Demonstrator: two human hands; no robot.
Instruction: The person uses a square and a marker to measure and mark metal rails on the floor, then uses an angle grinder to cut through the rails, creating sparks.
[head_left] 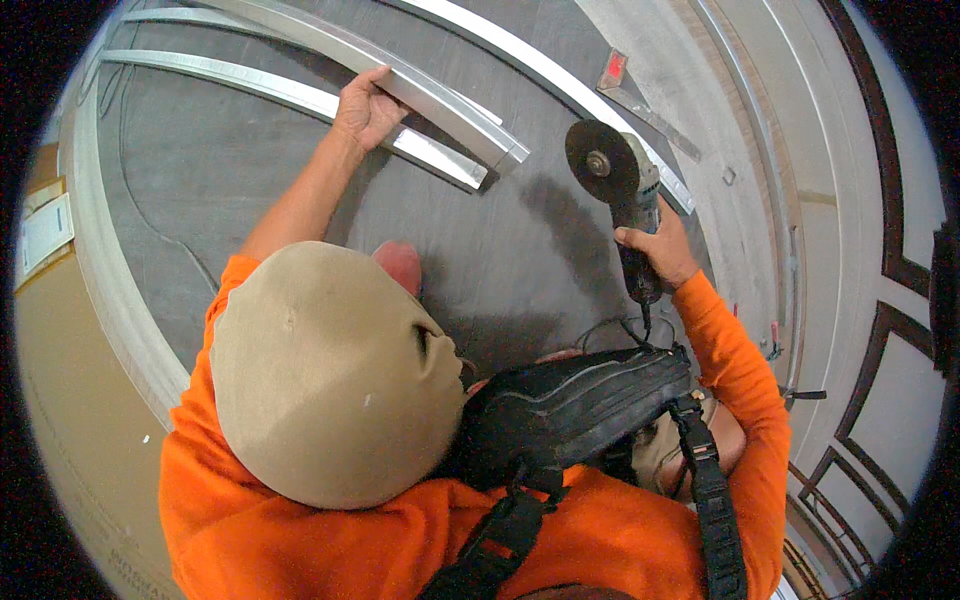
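Observation:
My left hand [370, 108] is closed round the edge of a long silvery metal channel [440, 102], raised a little and slanting from the upper left toward the middle. Its cut end points at the grinder. Below it a second metal channel [440, 158] lies on the dark grey floor. In my right hand [662, 245] is an angle grinder [632, 215], gripped round its body, its dark disc [603, 162] turned upward and apart from the metal. From the grinder's lower end a black cord runs down beside my bag.
Another long channel [520, 50] lies farther off, close to a square-shaped metal tool [650, 115] with a red mark. A black bag [570, 410] rests across my lap. A thin cable [160, 235] crosses the floor at left, near brown cardboard [80, 400]. A panelled wall stands right.

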